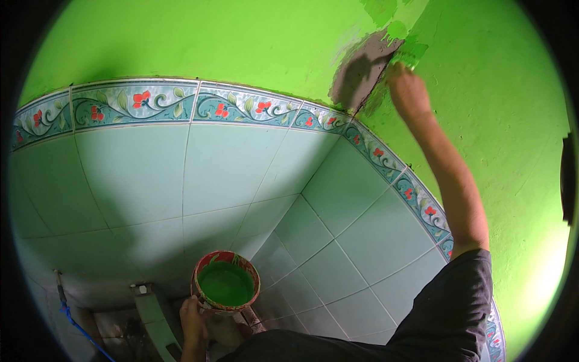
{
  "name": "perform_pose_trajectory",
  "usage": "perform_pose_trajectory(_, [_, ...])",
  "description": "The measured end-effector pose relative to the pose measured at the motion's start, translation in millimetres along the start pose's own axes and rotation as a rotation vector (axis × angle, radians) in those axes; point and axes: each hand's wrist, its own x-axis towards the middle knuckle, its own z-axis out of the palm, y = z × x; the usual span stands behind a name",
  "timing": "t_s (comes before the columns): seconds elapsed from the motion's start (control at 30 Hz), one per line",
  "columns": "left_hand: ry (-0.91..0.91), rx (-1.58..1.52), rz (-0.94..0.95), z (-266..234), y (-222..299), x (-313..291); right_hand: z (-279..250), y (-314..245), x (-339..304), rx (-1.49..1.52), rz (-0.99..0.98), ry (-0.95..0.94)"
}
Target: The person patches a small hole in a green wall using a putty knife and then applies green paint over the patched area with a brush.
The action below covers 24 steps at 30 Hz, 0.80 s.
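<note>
My right hand [408, 90] is raised to the upper corner of the wall, its fingers closed round a paintbrush. The brush is blurred and mostly hidden by the hand, with its head against the right-hand wall. Beside it lies a bare grey patch [348, 81] on the left-hand wall, where my hand's shadow falls. Wet-looking bright green paint [414, 50] marks the wall around the brush. Low down, my left hand [192, 320] grips the rim side of a red, paint-streaked bucket [256, 283] holding green paint [226, 285].
A floral border [241, 108] runs round both walls between the green paint above and pale green tiles [356, 253] below. At lower left are a tap [59, 283] with a blue hose [81, 332] and a tiled ledge [154, 314]. A dark object [567, 181] sits at the right edge.
</note>
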Motion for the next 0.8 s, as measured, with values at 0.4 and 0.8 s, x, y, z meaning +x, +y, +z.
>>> perform_pose_trajectory(0.4, [0.027,0.009,0.003,-6,4,-2,-42,-4,-11,0.125,-0.026,0.089])
perform_pose_trajectory(0.8, [-0.026,0.03,0.001,-4,10,-6,-1,-86,-62,0.008,-0.202,-0.108])
